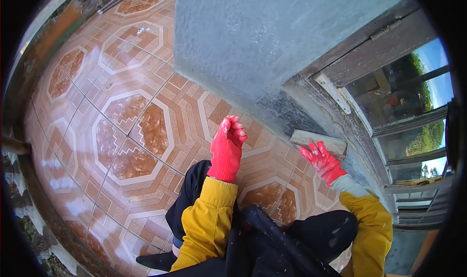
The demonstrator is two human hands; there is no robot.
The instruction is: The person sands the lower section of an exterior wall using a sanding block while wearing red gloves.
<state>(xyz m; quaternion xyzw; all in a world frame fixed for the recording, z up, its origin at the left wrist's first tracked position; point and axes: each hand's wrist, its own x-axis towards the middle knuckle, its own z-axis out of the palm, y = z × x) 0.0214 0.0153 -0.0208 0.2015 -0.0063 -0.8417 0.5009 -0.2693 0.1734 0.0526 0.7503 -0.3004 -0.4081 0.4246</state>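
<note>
My right hand (323,161), in a red glove stained with pale residue, is at a flat rectangular board (321,142), with fingers on its near side. The board lies against the base of the grey-blue plastered wall (233,39), by a dark damp-looking patch. My left hand (229,145), also in a red glove, is raised over the tiled floor (153,131) with its fingers curled. Nothing can be made out between those fingers. It is apart from the wall and the board.
A wooden window frame (408,127) with glass panes runs along the right, and a metal hinge (386,30) is above it. A low ledge (54,222) curves along the left. My knees are bent below my hands.
</note>
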